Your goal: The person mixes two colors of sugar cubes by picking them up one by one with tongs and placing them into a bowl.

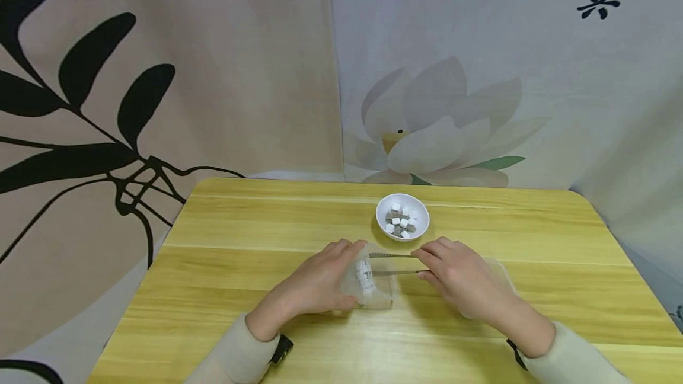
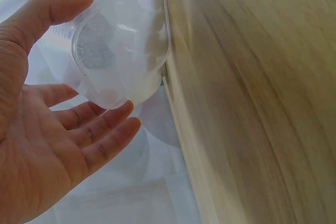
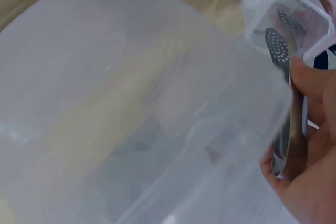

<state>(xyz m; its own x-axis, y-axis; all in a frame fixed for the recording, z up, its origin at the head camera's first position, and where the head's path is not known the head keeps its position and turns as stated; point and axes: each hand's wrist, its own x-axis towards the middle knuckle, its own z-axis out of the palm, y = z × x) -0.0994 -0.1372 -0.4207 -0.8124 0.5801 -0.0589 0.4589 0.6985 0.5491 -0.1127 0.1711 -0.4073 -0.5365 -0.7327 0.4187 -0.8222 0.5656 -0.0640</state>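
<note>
My left hand (image 1: 320, 277) grips a clear plastic container (image 1: 381, 298), tipped on its side with its mouth facing right. Thumb and fingers go round its closed end in the left wrist view. White cubes (image 1: 364, 274) lie inside it near that end. With my right hand (image 1: 461, 280) I hold metal tongs (image 3: 297, 135) with perforated tips. The tong arms are spread apart and reach into the container's mouth; whether they touch a cube I cannot tell. Just behind the container stands a white bowl (image 1: 380, 218) with white and grey cubes (image 1: 400, 222) in it.
A translucent plastic piece (image 1: 503, 272), perhaps a lid or second container, lies partly hidden under my right forearm; it fills much of the right wrist view. The wooden table (image 1: 256, 218) has its far edge against a printed curtain (image 1: 267, 76).
</note>
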